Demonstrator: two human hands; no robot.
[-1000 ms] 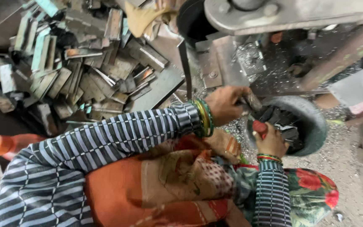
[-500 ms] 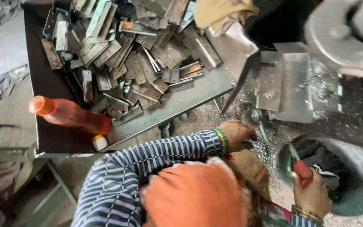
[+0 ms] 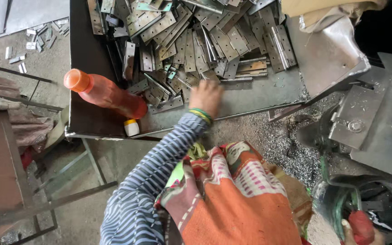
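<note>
Hinge plates (image 3: 205, 41) lie heaped on the desk (image 3: 87, 59). A bottle (image 3: 105, 94) lies on the desk left of the heap, a small container (image 3: 131, 127) just beside it. Left hand (image 3: 206, 96) rests at the heap's near edge. Press bracket (image 3: 377, 122) stands right of the desk.

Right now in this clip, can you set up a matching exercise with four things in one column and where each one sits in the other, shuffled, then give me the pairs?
Things:
1. left hand
2. right hand
3. orange bottle
4. small white bottle

Places:
A. lying on its side in the dark tray, left of the metal pieces
B. bottom right corner, around a red handle
C. at the near edge of the pile of hinges
D. standing at the tray's front rim, just below the big bottle

Pairs: 1-C, 2-B, 3-A, 4-D
</note>
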